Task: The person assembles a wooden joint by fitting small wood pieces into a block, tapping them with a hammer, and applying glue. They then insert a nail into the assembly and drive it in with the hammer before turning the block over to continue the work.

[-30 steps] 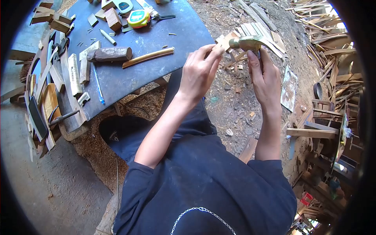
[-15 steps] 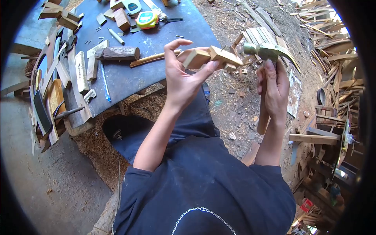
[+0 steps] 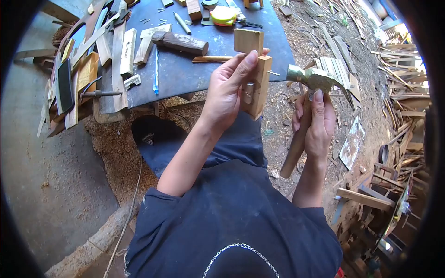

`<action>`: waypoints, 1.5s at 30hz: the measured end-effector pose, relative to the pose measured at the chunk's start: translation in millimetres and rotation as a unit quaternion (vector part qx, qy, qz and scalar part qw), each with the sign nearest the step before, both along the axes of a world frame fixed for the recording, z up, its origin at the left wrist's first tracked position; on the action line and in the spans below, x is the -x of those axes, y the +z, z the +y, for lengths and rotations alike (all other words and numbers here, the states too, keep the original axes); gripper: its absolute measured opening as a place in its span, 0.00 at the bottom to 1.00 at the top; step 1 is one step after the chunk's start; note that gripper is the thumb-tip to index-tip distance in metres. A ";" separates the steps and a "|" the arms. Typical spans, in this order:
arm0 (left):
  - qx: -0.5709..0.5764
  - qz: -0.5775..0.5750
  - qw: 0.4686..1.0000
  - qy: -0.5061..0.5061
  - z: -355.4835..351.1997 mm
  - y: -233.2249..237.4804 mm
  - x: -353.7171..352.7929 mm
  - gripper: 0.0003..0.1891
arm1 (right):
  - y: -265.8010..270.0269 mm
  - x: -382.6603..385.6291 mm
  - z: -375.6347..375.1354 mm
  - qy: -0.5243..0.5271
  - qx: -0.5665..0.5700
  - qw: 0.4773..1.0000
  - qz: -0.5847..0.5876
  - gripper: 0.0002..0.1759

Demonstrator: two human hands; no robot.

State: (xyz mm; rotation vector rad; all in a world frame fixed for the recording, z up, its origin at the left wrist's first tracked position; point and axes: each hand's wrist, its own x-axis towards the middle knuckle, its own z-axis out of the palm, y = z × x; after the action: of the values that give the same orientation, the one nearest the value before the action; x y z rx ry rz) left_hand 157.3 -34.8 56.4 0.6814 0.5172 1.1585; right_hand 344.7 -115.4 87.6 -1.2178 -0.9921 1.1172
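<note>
My left hand (image 3: 228,88) grips a small wooden piece (image 3: 261,85) made of joined blocks, with its thumb across the front. A nail (image 3: 274,73) sticks out of the right side of this piece, pointing toward the hammer. My right hand (image 3: 316,118) is wrapped around the handle of a claw hammer (image 3: 320,79), thumb lying along it just under the head. The hammer's striking face is a short gap to the right of the nail, and its claw points right. Part of the wooden piece is hidden behind my left fingers.
On the blue-grey table (image 3: 185,81) lie a dark wooden block (image 3: 180,43), a blue pen (image 3: 155,72), a yellow tape measure (image 3: 223,16) and several wood offcuts. A clamp (image 3: 99,94) sits at the table's left edge. Wood scraps (image 3: 408,116) are heaped at the right.
The wooden piece has been turned more upright, so its nail now points right. The hammer has tilted and its handle end swung left. The camera view has shifted left.
</note>
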 end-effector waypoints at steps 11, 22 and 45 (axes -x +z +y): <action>0.120 -0.260 0.955 -0.075 2.1 -7.1 33.7 0.30 | -2.6 4.0 32.6 -0.087 0.075 0.881 -0.459 0.25; 0.100 -0.186 0.977 -0.017 -9.9 -15.4 69.0 0.26 | -29.3 27.0 89.1 -0.089 -0.090 0.778 -0.616 0.25; 0.070 -0.055 0.992 0.093 -16.2 -3.1 102.3 0.21 | 10.3 93.5 98.4 0.168 -0.262 0.846 -0.433 0.14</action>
State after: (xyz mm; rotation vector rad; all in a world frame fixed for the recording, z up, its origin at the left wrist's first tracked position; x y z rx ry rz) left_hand 54.9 -51.0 53.3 0.4514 0.5719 1.3135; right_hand 251.2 -17.0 97.9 -1.0967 -2.1092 0.4230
